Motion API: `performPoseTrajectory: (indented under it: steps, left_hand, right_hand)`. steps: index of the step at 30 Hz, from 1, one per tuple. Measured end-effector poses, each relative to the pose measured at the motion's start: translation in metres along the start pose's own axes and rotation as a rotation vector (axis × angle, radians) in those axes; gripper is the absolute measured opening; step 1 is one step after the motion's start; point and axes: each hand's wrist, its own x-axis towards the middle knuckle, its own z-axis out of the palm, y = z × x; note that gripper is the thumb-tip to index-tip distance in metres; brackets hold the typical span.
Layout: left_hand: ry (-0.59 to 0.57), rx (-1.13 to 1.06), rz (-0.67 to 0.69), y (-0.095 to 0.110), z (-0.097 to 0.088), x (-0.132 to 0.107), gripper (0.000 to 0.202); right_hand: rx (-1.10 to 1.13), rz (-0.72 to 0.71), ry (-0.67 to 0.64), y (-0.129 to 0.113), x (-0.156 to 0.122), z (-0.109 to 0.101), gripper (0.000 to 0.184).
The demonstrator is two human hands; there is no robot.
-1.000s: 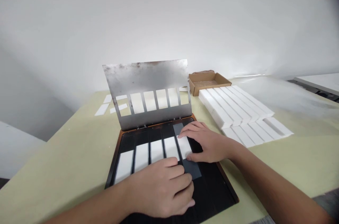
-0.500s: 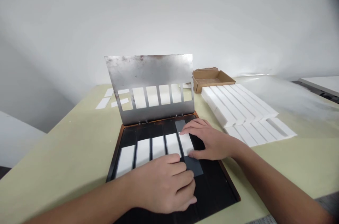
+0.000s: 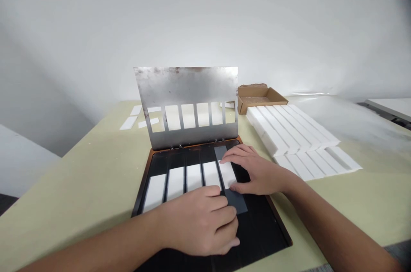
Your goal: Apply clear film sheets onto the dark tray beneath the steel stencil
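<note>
I've got the right grip (image 3: pixel 258 173) open, pressing the end white strip (image 3: pixel 227 174) flat on the black tray (image 3: pixel 257 229), left grip (image 3: pixel 201 220) unclenched alongside, probably for steadying

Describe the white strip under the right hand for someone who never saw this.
On the pale green table, a black tray hinges to an upright steel plate. Five white strips lie on the tray. Yours is the rightmost, on a dark grey sheet, beneath the right hand.
</note>
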Motion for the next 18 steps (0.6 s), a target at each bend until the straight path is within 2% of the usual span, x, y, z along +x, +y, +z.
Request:
performPoseTrajectory:
  steps: [18]
  left_hand:
    - [0.013,-0.004,0.005,-0.0003,-0.0009,0.0005,0.023]
  right_hand:
    - [0.004,0.006,0.002,-0.002,-0.0001,-0.0013,0.056]
